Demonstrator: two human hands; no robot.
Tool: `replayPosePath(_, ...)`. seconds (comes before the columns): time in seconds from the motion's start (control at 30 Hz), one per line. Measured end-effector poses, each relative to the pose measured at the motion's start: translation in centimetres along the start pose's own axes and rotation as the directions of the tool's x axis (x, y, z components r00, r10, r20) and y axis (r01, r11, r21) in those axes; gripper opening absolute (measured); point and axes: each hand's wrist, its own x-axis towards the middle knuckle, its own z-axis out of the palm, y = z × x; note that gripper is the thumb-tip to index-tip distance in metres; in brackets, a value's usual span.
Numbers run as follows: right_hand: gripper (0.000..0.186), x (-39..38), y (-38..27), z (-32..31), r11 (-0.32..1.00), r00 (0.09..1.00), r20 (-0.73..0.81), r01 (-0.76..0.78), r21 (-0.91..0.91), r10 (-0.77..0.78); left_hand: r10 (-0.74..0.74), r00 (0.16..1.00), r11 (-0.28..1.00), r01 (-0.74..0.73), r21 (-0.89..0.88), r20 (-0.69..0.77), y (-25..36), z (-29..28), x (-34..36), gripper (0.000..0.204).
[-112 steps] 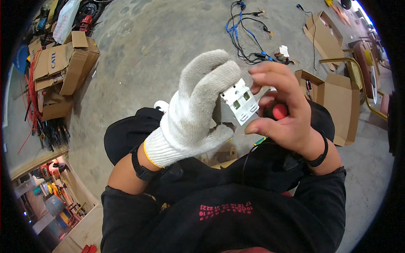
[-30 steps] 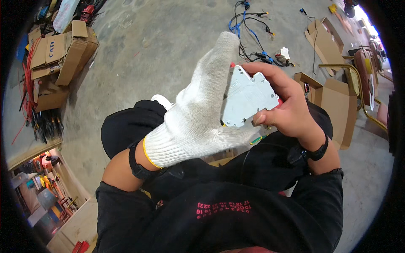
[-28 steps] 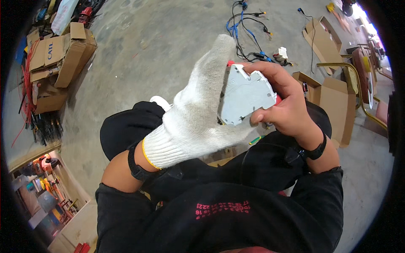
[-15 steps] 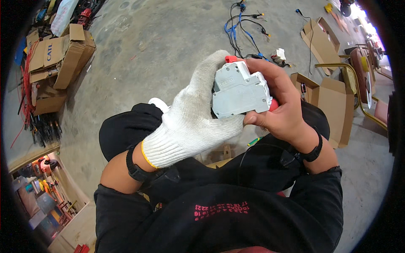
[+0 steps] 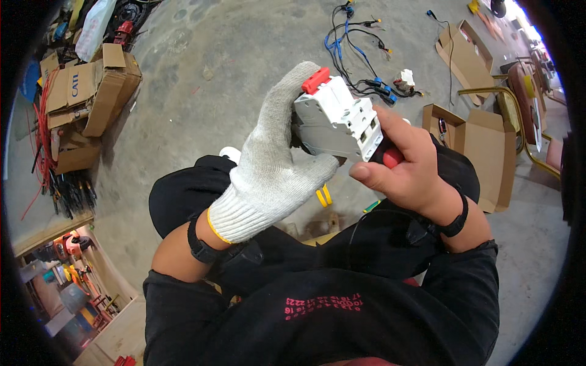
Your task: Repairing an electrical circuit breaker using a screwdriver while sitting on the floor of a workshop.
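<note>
A white and grey circuit breaker (image 5: 336,122) with a red switch lever (image 5: 315,80) is held up over my lap. My left hand (image 5: 268,152), in a white knitted glove, grips it from the left, thumb along the near side and fingers along the far side. My bare right hand (image 5: 409,155) is closed at its right end, around a red and black tool handle (image 5: 392,158); its working end is hidden, so its kind is unclear. The breaker's terminal side, with small openings, faces the right hand's fingers.
Blue and black cables (image 5: 348,46) lie on the concrete floor ahead, near another white breaker-like unit (image 5: 404,79). Opened cardboard boxes (image 5: 485,152) and a chair (image 5: 510,104) stand at right. Piled cartons (image 5: 73,91) and red wires are at left. Yellow handles (image 5: 323,195) show below the left hand.
The breaker has turned and tilted in my left hand, so its lever and terminal side now show. My right hand has shifted off its side toward the terminal end.
</note>
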Motion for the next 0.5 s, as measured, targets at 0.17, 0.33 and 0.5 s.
replayPosePath(0.17,0.061,-0.2,-0.6,0.0,0.972,0.995,-0.069,0.052,-0.231,-0.069,-0.424,0.890,0.730,0.446,-0.517,0.169,1.6,0.0,0.4,0.076)
replayPosePath(0.33,0.062,0.2,-0.4,0.2,0.946,0.968,-0.107,0.194,-0.259,-0.228,-0.475,0.830,0.406,0.500,-0.764,0.291,0.5,0.3,0.2,0.046)
replayPosePath(0.5,0.065,0.5,0.1,0.3,0.908,0.941,-0.088,0.288,-0.303,-0.327,-0.493,0.805,0.467,0.565,-0.680,0.330,0.4,-0.2,-0.1,0.058)
